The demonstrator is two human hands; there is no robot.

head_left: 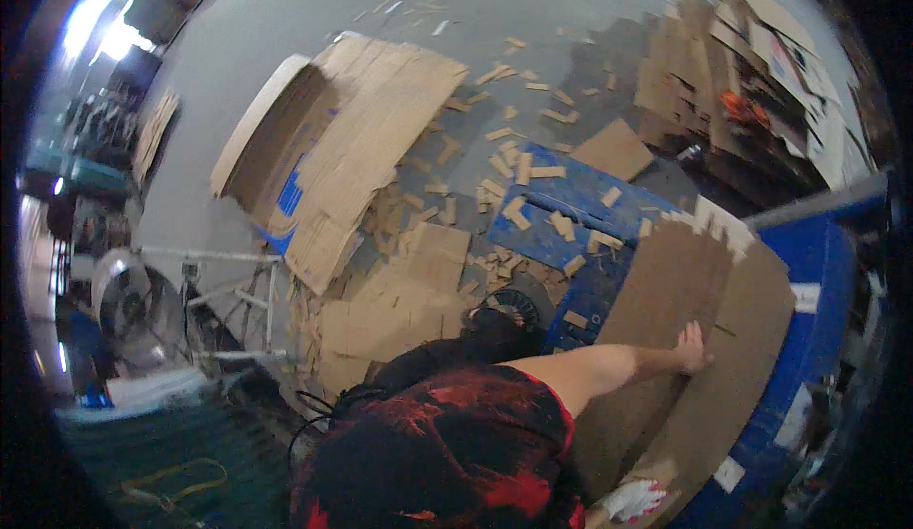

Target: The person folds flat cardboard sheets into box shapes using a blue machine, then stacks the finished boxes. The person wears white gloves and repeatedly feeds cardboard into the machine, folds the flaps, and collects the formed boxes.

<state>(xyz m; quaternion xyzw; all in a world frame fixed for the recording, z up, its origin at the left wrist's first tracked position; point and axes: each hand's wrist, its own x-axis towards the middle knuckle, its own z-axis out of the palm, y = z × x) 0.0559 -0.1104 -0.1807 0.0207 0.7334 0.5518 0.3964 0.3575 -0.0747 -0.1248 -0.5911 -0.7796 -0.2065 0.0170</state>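
Note:
A large brown cardboard sheet (670, 282), creased along its length, lies over a blue work surface in front of me. My left hand (692, 348) is bare and rests on the cardboard with its fingers stretched out, near the long crease. Low in the picture, my right hand (634, 500) wears a white glove with red fingertips. It lies on the lower part of the same sheet, its fingers looking spread, though somewhat blurred. Small cardboard offcuts (563, 225) are strewn over the blue surface (599, 192) beyond the sheet's torn, jagged far edge.
On the floor to the left stands an opened cardboard box (371, 120), with flat cardboard pieces (409, 291) nearer me. Cardboard scraps (504, 134) litter the grey floor. A tall stack of cardboard (704, 73) rises at far right. A white metal frame (233, 296) and fan-like machine (124, 291) stand left.

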